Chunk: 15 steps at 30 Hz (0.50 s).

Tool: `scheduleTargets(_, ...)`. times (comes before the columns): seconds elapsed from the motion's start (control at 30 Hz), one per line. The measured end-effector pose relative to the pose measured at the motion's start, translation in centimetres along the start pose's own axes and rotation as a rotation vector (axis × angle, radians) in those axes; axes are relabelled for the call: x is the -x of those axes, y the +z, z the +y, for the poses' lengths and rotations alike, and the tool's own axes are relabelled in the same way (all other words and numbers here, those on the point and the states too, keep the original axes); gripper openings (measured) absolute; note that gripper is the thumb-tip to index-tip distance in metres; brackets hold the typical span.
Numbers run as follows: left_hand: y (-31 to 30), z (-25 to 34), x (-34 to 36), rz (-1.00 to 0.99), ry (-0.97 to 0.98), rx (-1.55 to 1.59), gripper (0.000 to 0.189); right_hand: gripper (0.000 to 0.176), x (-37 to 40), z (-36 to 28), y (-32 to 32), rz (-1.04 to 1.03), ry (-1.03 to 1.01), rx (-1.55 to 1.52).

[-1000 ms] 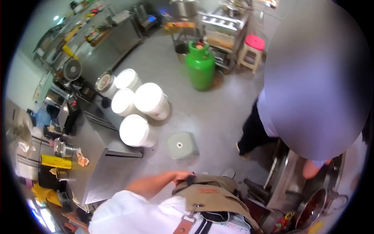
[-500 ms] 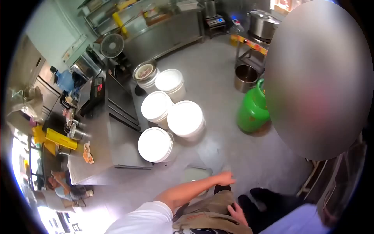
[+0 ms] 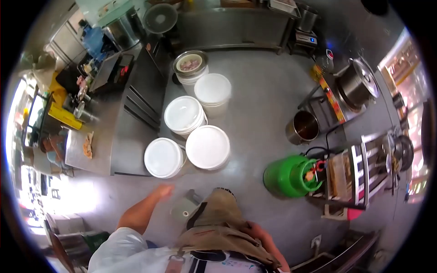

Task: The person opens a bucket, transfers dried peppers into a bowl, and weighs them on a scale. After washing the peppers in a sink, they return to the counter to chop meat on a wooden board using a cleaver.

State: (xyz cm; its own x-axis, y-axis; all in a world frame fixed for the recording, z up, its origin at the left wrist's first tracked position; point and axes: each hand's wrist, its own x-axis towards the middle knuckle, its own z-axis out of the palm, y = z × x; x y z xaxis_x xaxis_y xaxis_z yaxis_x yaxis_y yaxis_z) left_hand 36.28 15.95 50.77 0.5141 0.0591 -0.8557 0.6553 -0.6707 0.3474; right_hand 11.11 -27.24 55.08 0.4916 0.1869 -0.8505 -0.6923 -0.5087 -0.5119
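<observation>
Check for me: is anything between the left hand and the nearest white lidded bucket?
Nothing visible stands in the way. Only bare grey floor lies between the left hand and the nearest white bucket. The small grey stool stands beside the hand, on the side away from the bucket, off that line.

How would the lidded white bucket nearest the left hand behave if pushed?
The white bucket looks wide and flat-based on smooth floor, so it would probably slide, not tip. Its lid hides the contents; if full, likely heavy. A neighbouring bucket sits right beside it and could block a push that way.
</observation>
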Motion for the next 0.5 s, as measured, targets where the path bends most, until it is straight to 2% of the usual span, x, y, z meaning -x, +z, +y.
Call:
scheduleTargets(0.03,1.7,-3.9,-1.8,-0.044,-0.049,0.116,0.048,0.058,-1.7,1.4,-1.9,0.115,-0.065,0.072)
scheduleTargets(0.1,6.5,-9.5,-2.9,-0.407,0.203,-0.179,0.047,0.055,-6.3,4.8,-5.9,0.346,-0.208,0.221)
scheduleTargets(0.13,9.1,-9.6,-2.9,-0.523,0.236,-0.224,0.049,0.056,-6.6,3.9,-9.0,0.374,-0.144,0.135)
scheduleTargets(0.17,11.8,-7.9,-2.9,-0.607,0.184,-0.206,0.051,0.057,-6.3,2.4,-12.0,0.409,-0.084,0.047)
scheduleTargets(0.2,13.9,-5.1,-3.0,-0.638,0.071,-0.106,0.054,0.059,-6.5,0.6,-15.3,0.439,-0.023,-0.041)
scheduleTargets(0.23,15.3,-1.4,-3.7,-0.648,-0.026,-0.004,0.056,0.049,-7.1,1.0,-17.6,0.436,0.016,-0.023)
scheduleTargets(0.27,16.2,2.7,-4.7,-0.645,-0.098,0.091,0.058,0.049,-8.6,1.0,-19.8,0.402,0.018,-0.031)
scheduleTargets(0.33,16.0,11.2,-6.8,-0.642,-0.154,0.277,0.063,0.049,-9.0,1.2,-23.2,0.299,0.041,-0.038)
scheduleTargets(0.43,11.7,23.7,-9.3,-0.587,-0.187,0.622,0.070,0.050,-10.6,-1.5,-30.2,0.227,0.091,-0.132)
scheduleTargets(0.5,7.2,30.7,-10.5,-0.550,-0.200,0.834,0.075,0.050,-12.2,-4.1,-35.7,0.250,0.122,-0.222)
